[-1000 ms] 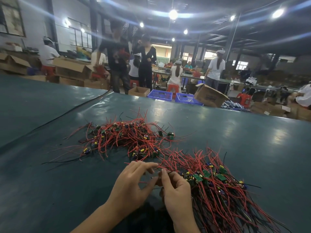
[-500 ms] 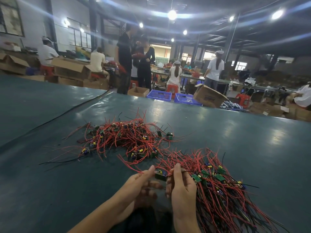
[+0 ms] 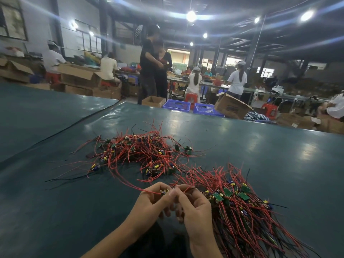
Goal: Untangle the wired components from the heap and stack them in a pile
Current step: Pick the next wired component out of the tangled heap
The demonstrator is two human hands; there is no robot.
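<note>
Pinching a small wired component (image 3: 164, 191) between them, the left hand (image 3: 149, 204) and the right hand (image 3: 196, 209) meet at the lower centre of the frame, just above the dark green table (image 3: 279, 155). The fingers of both hands are curled and closed on this part: the left hand grips its body, and the right hand holds a thin wire just beside it. One long red wire (image 3: 147, 191) runs from the component to the left and then upward, toward the tangled heap (image 3: 141, 151), which lies at the centre of the frame. The pile (image 3: 242, 215), with its wires lying mostly in one direction, is at the lower right, just beside the right hand. Behind the far table edge, above the centre, stand blue crates (image 3: 176, 105) and an open cardboard box (image 3: 230, 108), and several people work further back.
</note>
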